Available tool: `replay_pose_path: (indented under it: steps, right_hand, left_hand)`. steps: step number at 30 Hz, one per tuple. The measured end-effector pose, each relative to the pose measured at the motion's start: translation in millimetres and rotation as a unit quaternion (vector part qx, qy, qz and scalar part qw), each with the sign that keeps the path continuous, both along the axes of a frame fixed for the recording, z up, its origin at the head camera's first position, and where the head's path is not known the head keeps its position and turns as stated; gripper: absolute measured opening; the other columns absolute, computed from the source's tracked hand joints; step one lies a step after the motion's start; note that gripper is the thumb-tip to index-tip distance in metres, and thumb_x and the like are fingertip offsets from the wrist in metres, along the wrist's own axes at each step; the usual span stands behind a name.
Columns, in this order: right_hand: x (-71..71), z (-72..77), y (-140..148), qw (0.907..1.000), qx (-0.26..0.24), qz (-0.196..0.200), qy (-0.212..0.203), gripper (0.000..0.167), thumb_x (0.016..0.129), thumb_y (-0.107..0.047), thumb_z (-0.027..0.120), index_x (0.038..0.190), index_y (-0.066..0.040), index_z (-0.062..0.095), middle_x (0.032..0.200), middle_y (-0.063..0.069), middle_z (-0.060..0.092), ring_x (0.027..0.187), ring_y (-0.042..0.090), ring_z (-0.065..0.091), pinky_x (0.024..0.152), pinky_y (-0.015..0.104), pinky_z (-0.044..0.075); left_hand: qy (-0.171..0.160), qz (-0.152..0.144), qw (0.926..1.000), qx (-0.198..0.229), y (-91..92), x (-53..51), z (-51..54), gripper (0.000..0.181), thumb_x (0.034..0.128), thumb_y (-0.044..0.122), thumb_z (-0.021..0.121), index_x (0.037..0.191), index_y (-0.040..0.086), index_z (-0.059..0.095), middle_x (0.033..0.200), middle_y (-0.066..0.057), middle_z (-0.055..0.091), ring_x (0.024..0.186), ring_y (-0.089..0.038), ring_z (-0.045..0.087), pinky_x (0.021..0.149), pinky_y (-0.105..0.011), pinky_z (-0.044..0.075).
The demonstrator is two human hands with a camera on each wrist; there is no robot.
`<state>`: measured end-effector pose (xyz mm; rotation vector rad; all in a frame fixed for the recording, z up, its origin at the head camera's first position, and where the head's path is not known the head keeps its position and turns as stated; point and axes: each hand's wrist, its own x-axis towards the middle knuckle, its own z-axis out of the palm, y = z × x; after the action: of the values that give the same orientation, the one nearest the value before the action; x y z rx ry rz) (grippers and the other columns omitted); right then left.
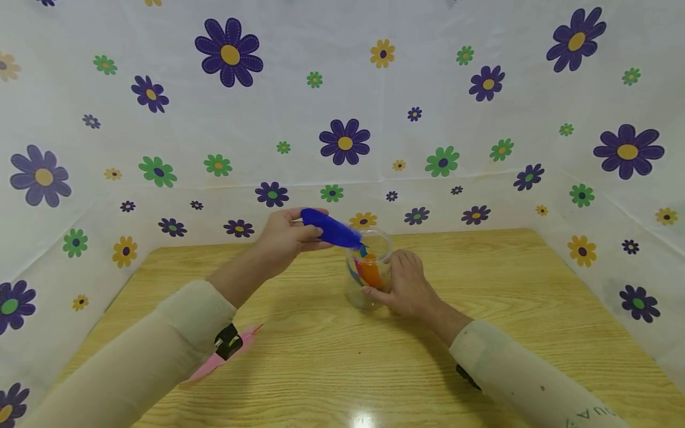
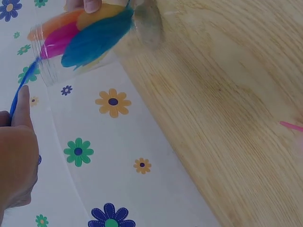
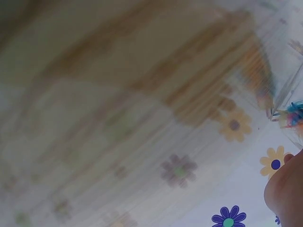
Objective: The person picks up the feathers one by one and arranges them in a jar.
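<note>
My left hand [image 1: 291,238] pinches a blue feather [image 1: 332,230], whose tip is at the mouth of a clear jar [image 1: 365,300]. In the left wrist view the blue feather [image 2: 19,90] is seen edge-on between the fingers of the left hand [image 2: 19,161]. Inside the jar [image 2: 52,71] lie a teal feather [image 2: 97,40], a magenta feather [image 2: 59,41] and orange ones. My right hand [image 1: 409,288] grips the jar's right side, its thumb across the front. The right wrist view is partly blurred, with the right hand [image 3: 286,189] at its edge.
A pink feather [image 1: 222,359] lies on the wooden table [image 1: 321,368] at the left, partly hidden by the left sleeve and a dark wrist strap [image 1: 228,342]. A white cloth with printed flowers [image 1: 374,95] stands behind and beside the table.
</note>
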<state>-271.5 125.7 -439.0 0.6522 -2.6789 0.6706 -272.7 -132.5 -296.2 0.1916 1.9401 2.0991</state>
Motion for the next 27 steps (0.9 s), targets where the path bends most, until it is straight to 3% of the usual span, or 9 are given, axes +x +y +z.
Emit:
replay_pose_path:
  steps: [7, 16, 24, 27]
  right_hand:
    - [0.0, -0.3, 0, 1.0000, -0.004, 0.002, 0.003, 0.068, 0.085, -0.060, 0.068, 0.116, -0.003, 0.049, 0.110, 0.011, 0.055, 0.112, 0.031, 0.049, 0.114, 0.053, 0.028]
    - [0.2, 1.2, -1, 0.9999, -0.006, 0.005, -0.010, 0.069, 0.084, -0.060, 0.069, 0.118, -0.003, 0.049, 0.110, 0.012, 0.054, 0.112, 0.031, 0.047, 0.112, 0.052, 0.029]
    - [0.5, 2.2, 0, 0.9998, -0.004, 0.000, -0.020, 0.072, 0.085, -0.060, 0.068, 0.120, -0.001, 0.050, 0.115, 0.014, 0.056, 0.117, 0.032, 0.047, 0.114, 0.054, 0.026]
    - [0.7, 2.5, 0, 0.9998, -0.004, 0.001, -0.021, 0.072, 0.085, -0.060, 0.068, 0.121, 0.000, 0.050, 0.115, 0.015, 0.056, 0.117, 0.032, 0.047, 0.115, 0.054, 0.026]
  left_hand:
    - [0.009, -0.016, 0.9997, 0.018, 9.4, 0.4, -0.6, 0.050, 0.0980, -0.005, 0.055, 0.146, 0.001, 0.043, 0.137, -0.029, 0.057, 0.109, -0.028, 0.070, 0.092, -0.038, 0.054]
    - [0.015, -0.032, 0.9989, 0.033, 6.4, 0.6, -4.5, 0.051, 0.0986, -0.004, 0.055, 0.147, -0.001, 0.039, 0.141, -0.027, 0.054, 0.124, -0.033, 0.061, 0.095, -0.037, 0.053]
    - [0.048, -0.025, 0.9984, -0.015, -11.2, 2.1, -9.1, 0.050, 0.0979, -0.002, 0.058, 0.146, 0.000, 0.043, 0.141, -0.024, 0.055, 0.126, -0.031, 0.060, 0.102, -0.041, 0.048]
    - [0.081, -0.028, 0.9943, -0.064, -22.2, 2.9, -12.4, 0.048, 0.0979, 0.001, 0.059, 0.144, 0.001, 0.046, 0.139, -0.021, 0.058, 0.125, -0.028, 0.061, 0.101, -0.039, 0.049]
